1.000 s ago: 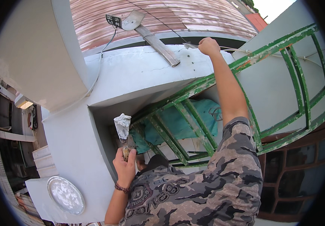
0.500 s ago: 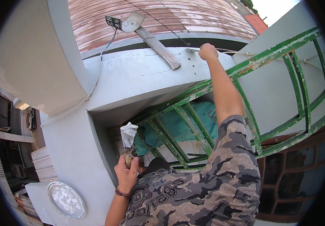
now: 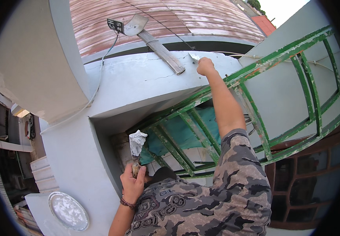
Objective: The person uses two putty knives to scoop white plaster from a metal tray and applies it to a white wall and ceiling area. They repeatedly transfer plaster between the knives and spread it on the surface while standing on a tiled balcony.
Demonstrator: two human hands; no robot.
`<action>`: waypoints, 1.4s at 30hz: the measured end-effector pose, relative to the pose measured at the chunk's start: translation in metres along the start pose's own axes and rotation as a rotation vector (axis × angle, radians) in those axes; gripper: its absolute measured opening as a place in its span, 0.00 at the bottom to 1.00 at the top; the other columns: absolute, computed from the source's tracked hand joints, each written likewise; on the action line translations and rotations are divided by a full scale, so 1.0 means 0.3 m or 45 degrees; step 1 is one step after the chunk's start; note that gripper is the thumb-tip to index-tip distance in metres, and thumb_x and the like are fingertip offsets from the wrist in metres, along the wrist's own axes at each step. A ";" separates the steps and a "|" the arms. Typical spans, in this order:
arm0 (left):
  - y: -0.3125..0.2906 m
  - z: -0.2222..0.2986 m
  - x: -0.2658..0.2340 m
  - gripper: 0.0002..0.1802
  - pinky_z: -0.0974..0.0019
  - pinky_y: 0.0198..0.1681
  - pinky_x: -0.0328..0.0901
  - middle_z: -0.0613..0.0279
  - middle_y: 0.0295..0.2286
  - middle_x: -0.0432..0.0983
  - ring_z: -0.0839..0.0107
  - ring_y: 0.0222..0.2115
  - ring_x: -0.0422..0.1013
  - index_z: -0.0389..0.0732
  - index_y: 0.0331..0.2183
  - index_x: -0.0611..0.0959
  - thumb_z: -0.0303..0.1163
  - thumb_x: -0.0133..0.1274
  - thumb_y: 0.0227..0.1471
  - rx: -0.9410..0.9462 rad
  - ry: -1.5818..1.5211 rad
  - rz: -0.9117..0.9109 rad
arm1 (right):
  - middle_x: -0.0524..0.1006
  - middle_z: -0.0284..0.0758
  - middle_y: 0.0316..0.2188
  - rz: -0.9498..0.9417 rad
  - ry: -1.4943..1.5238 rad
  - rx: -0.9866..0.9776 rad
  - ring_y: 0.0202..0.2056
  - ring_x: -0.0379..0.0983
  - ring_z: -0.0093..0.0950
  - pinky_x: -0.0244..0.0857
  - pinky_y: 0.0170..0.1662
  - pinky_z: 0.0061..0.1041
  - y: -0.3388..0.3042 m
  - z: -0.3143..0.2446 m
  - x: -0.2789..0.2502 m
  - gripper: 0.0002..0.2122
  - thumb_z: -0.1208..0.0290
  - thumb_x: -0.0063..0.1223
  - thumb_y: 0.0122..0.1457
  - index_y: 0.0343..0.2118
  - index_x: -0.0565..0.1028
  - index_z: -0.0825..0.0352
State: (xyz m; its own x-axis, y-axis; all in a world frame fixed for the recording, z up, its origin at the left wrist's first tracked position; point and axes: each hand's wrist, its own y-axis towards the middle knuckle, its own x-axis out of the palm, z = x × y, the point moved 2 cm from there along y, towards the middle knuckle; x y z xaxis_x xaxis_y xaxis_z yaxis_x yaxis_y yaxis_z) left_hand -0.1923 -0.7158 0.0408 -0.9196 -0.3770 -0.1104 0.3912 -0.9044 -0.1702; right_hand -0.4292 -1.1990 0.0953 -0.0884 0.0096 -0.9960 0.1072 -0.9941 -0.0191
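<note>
A small flat metal scraper (image 3: 194, 57) is being pressed on the far grey-white concrete ledge (image 3: 138, 78) by the closed right hand (image 3: 206, 66), while a putty-loaded knife (image 3: 137, 147) is being gripped tight in the near left hand (image 3: 132, 184).

We see even, soft daylight, sky blown out top right, recess under the ledge (image 3: 146, 84) shadowed; sharp centre, heavy fisheye bending, black vignette at rim.

Chipped green paint on a metal ladder (image 3: 256, 114); matt, cracked plaster ledge (image 3: 146, 78); thick white putty on a metal putty knife (image 3: 137, 145); rusty corrugated roof (image 3: 170, 23); camouflage cloth sleeve (image 3: 237, 177).
</note>
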 end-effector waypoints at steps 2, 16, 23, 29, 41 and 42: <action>-0.005 0.008 -0.001 0.12 0.72 0.23 0.65 0.63 0.17 0.75 0.79 0.18 0.70 0.32 0.32 0.77 0.33 0.58 0.53 -0.018 -0.011 -0.015 | 0.77 0.51 0.40 0.011 0.021 0.010 0.45 0.75 0.44 0.69 0.49 0.35 -0.015 -0.010 -0.007 0.13 0.75 0.53 0.48 0.38 0.77 0.73; -0.007 -0.013 -0.002 0.13 0.71 0.27 0.64 0.63 0.20 0.75 0.79 0.21 0.67 0.32 0.33 0.77 0.33 0.59 0.52 -0.013 0.010 0.017 | 0.78 0.49 0.40 0.139 -0.086 -0.135 0.44 0.75 0.46 0.69 0.48 0.38 0.063 0.055 -0.207 0.14 0.70 0.52 0.49 0.37 0.79 0.71; -0.006 -0.019 -0.008 0.14 0.71 0.28 0.64 0.63 0.21 0.74 0.80 0.23 0.65 0.32 0.33 0.77 0.33 0.59 0.51 -0.035 0.042 -0.006 | 0.75 0.50 0.41 0.230 -0.004 -0.089 0.46 0.73 0.45 0.68 0.50 0.39 0.050 -0.049 -0.063 0.13 0.73 0.53 0.50 0.38 0.77 0.72; -0.007 -0.019 -0.004 0.14 0.68 0.23 0.65 0.58 0.18 0.75 0.76 0.18 0.70 0.32 0.32 0.77 0.34 0.59 0.51 0.002 0.036 -0.032 | 0.72 0.50 0.44 0.111 0.051 -0.078 0.46 0.72 0.46 0.68 0.50 0.39 -0.066 -0.064 0.062 0.14 0.74 0.53 0.49 0.40 0.75 0.73; -0.004 -0.014 -0.011 0.15 0.69 0.22 0.64 0.59 0.18 0.75 0.77 0.18 0.69 0.32 0.31 0.76 0.34 0.59 0.52 0.023 0.039 -0.006 | 0.72 0.47 0.41 0.285 0.164 -0.140 0.44 0.72 0.46 0.66 0.49 0.39 -0.150 -0.094 -0.010 0.15 0.76 0.54 0.48 0.42 0.74 0.65; -0.006 -0.013 -0.012 0.14 0.70 0.24 0.64 0.62 0.18 0.74 0.78 0.19 0.67 0.32 0.31 0.76 0.34 0.59 0.52 -0.004 0.023 -0.008 | 0.73 0.46 0.42 0.225 0.159 -0.129 0.45 0.72 0.45 0.66 0.49 0.39 -0.149 -0.086 0.010 0.16 0.76 0.54 0.48 0.42 0.75 0.64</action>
State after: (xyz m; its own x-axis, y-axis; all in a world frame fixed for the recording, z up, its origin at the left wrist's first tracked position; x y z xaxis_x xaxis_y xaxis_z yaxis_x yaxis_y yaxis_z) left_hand -0.1897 -0.7122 0.0377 -0.9212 -0.3678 -0.1269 0.3857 -0.9061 -0.1737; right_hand -0.4088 -1.1517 0.0909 0.0632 -0.1440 -0.9876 0.2095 -0.9656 0.1542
